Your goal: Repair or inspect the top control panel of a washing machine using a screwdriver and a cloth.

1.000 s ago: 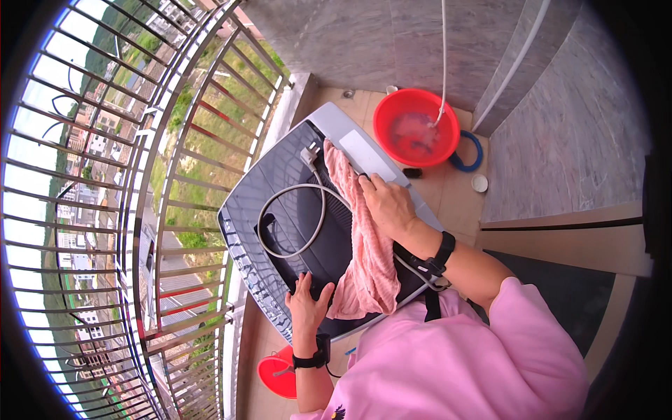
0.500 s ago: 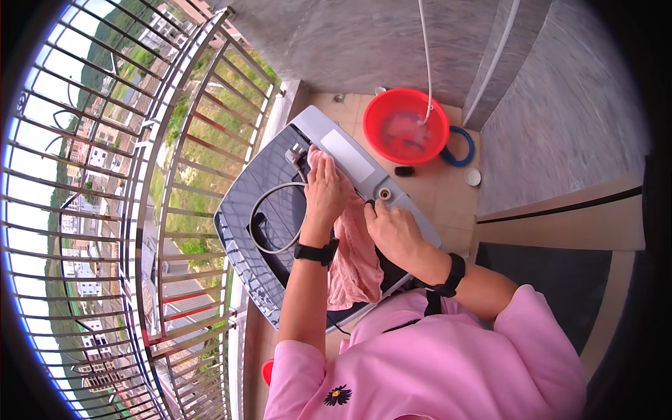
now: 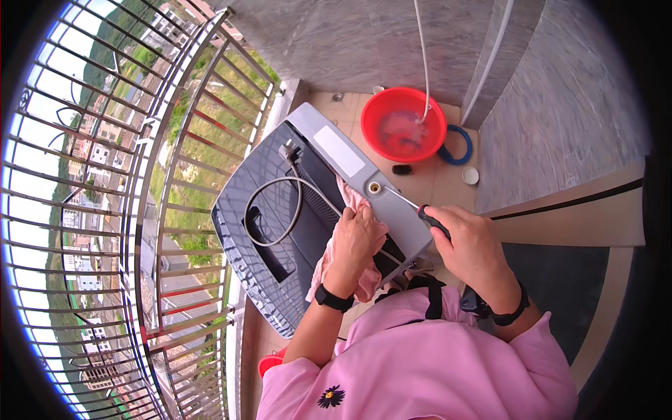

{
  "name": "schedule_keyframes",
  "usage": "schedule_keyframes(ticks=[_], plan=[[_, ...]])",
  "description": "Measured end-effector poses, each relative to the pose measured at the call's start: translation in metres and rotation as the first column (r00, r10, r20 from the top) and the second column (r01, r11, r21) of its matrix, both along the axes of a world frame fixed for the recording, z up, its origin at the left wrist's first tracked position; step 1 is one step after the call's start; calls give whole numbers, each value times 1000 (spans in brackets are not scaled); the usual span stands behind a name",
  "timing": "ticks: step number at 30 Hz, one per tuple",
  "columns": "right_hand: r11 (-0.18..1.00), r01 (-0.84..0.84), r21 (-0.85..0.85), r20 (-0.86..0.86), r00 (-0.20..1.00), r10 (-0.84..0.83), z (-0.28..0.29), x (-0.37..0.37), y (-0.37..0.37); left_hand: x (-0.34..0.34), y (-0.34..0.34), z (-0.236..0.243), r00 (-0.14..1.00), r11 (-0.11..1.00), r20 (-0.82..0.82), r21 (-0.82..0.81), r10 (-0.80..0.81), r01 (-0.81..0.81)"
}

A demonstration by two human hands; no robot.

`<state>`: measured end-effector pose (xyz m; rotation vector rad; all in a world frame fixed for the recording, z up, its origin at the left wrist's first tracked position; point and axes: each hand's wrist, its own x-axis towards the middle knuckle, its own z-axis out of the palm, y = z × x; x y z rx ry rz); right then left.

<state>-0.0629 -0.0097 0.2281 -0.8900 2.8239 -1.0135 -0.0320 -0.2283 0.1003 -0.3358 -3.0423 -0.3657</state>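
Note:
A washing machine (image 3: 308, 241) with a dark lid and a grey back panel stands in front of me. My left hand (image 3: 353, 241) is closed on a bunched pink cloth (image 3: 325, 269) that lies over the lid. In my right hand (image 3: 469, 245) is a screwdriver (image 3: 437, 223) with a black and red handle, gripped with the fingers wrapped round it. Its shaft points left toward the round brass water inlet (image 3: 374, 187) on the panel; whether the tip touches cannot be told. A grey power cord (image 3: 246, 217) loops over the lid, its plug (image 3: 286, 150) near the panel.
Beyond the machine, a red basin (image 3: 371, 133) of water stands on the tiled floor, with a white hose (image 3: 422, 56) running into it. Near it lie a blue ring-shaped coil (image 3: 467, 157), a dark brush (image 3: 402, 169) and a white cup (image 3: 470, 176). Metal railings (image 3: 150, 133) line the left side.
My left hand has slid nearer to me, drawing the cloth back and bunching it. My right hand has moved right, off the panel, and the screwdriver is now plainly seen.

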Motion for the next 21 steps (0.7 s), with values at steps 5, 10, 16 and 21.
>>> schedule_keyframes(ticks=[5,10,16,21], plan=[[987,103,-126,-59,992,-111,-16,-7,6,21,28,24,998,969,41,242,40,-48],[983,23,-185,65,998,-11,-23,-3,5,29,33,18,997,976,19,201,79,-82],[997,-3,-78,131,991,14,-59,4,-6,34,34,19,995,955,-4,279,103,-98],[998,16,-52,160,987,-7,-72,11,-17,33,32,23,989,928,-100,366,111,-67]])
